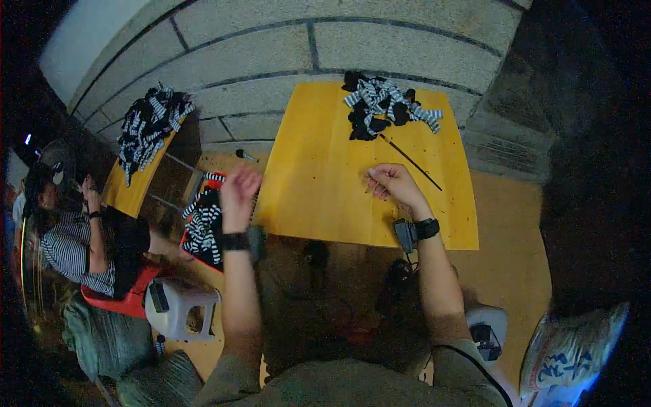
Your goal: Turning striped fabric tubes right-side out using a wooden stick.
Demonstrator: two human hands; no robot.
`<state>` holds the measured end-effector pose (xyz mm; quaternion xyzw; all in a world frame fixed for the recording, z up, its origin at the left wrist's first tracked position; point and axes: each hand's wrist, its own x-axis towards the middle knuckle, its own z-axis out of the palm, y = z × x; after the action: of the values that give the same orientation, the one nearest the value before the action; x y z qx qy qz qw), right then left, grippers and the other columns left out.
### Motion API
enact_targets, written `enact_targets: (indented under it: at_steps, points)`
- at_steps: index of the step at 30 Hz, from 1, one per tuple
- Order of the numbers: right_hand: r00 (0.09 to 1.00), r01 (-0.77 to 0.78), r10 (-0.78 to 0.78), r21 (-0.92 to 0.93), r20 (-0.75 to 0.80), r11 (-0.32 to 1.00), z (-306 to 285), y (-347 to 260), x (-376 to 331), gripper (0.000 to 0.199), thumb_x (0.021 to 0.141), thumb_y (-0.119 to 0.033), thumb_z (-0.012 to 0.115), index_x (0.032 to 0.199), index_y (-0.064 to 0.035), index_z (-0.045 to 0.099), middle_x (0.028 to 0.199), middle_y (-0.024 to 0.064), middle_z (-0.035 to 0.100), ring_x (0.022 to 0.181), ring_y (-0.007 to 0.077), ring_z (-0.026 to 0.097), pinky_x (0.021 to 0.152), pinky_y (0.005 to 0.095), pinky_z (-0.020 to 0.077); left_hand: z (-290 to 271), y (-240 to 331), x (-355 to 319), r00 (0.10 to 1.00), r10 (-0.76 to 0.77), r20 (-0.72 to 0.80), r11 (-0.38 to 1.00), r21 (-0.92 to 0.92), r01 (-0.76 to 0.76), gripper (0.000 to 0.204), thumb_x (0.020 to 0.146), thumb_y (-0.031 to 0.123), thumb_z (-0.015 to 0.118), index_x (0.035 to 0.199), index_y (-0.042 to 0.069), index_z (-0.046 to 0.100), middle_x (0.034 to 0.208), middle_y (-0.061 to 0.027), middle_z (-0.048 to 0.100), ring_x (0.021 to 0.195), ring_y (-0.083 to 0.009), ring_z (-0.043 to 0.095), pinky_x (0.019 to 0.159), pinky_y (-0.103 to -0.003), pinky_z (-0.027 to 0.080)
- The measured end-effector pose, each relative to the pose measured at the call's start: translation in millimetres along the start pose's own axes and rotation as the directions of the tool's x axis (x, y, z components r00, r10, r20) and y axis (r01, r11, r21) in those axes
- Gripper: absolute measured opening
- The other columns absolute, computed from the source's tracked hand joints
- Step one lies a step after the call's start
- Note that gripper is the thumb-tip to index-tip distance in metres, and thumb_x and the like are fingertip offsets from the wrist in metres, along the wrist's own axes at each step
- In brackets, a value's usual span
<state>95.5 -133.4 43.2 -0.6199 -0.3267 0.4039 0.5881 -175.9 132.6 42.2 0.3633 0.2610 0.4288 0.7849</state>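
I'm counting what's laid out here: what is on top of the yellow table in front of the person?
A pile of black-and-white striped cloth pieces, a thin dark stick and the right hand on the yellow table. Anything beneath the pile is hidden.

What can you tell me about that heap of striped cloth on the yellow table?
The heap of striped cloth is a loose, crumpled pile of small fabric pieces, some black-and-white striped, some plain black. It lies at the far edge of the yellow table, near the stone wall. A thin dark stick runs out from under it. Neither hand touches it.

A white plastic jug stands beside a seated person.
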Motion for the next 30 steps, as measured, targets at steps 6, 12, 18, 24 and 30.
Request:
enact_targets:
  at_steps: [6, 12, 18, 24, 30]
  points:
    - [0.999, -0.033, 0.031, -0.035, -0.043, 0.999, 1.9, -4.0, 6.7, 0.027, 0.093, -0.032, 0.055, 0.082, -0.0077, 0.062, 0.071, -0.0018, 0.063, 0.058, 0.0064, 0.058, 0.051, 0.0207, 0.0454, 147.8, -100.1, 95.1, 0.821, -0.520, 0.237, 0.851, 0.227, 0.474, 0.022, 0.082, 0.020, 0.064, 0.099, 0.006, 0.059, 0.091, -0.0074, 0.059, 0.083, -0.0243, 0.058, 0.076, -0.043, 0.051]
    - [0.989, 0.040, 0.005, 0.302, -0.148, 0.953, 25.8, -22.7, 18.6, 0.020, 0.090, -0.028, 0.060, 0.089, -0.0073, 0.060, 0.071, 0.0000, 0.060, 0.061, 0.0090, 0.055, 0.052, 0.0231, 0.0454, 132.5, -154.0, 186.1, 0.814, -0.092, 0.573, -0.074, 0.811, -0.580, 0.024, 0.077, 0.028, 0.070, 0.071, 0.005, 0.065, 0.068, -0.0080, 0.060, 0.068, -0.0228, 0.060, 0.061, -0.038, 0.048]
    - [0.930, 0.089, -0.016, 0.185, -0.367, 0.979, -20.0, 12.0, 5.6, 0.028, 0.090, -0.031, 0.060, 0.104, -0.0057, 0.060, 0.087, 0.0003, 0.061, 0.072, 0.0104, 0.057, 0.056, 0.0257, 0.0481, 184.4, -165.2, 96.2, 0.948, -0.173, 0.269, 0.583, 0.803, -0.121, 0.020, 0.077, 0.018, 0.072, 0.081, 0.000, 0.063, 0.071, -0.0063, 0.062, 0.055, -0.0168, 0.057, 0.052, -0.031, 0.048]
    - [0.971, 0.061, 0.039, 0.407, -0.234, 0.911, -2.8, 2.8, 4.2, 0.036, 0.091, -0.032, 0.059, 0.116, -0.0069, 0.057, 0.094, 0.0003, 0.061, 0.073, 0.0100, 0.057, 0.066, 0.0289, 0.0530, 172.3, -108.7, -11.8, 0.847, -0.278, 0.453, 0.929, 0.350, 0.117, 0.018, 0.087, 0.016, 0.062, 0.098, 0.002, 0.061, 0.091, -0.0029, 0.063, 0.073, -0.0132, 0.059, 0.067, -0.027, 0.052]
    - [0.976, 0.144, -0.057, 0.424, -0.210, 0.894, 0.0, 5.6, 8.3, 0.029, 0.090, -0.026, 0.061, 0.112, -0.0069, 0.059, 0.090, -0.0020, 0.061, 0.070, 0.0062, 0.055, 0.066, 0.0219, 0.0475, 140.7, -117.0, -54.1, 0.856, -0.348, 0.382, 0.876, 0.457, 0.152, 0.019, 0.086, 0.016, 0.063, 0.099, 0.002, 0.062, 0.086, -0.0013, 0.063, 0.075, -0.0101, 0.059, 0.067, -0.024, 0.050]
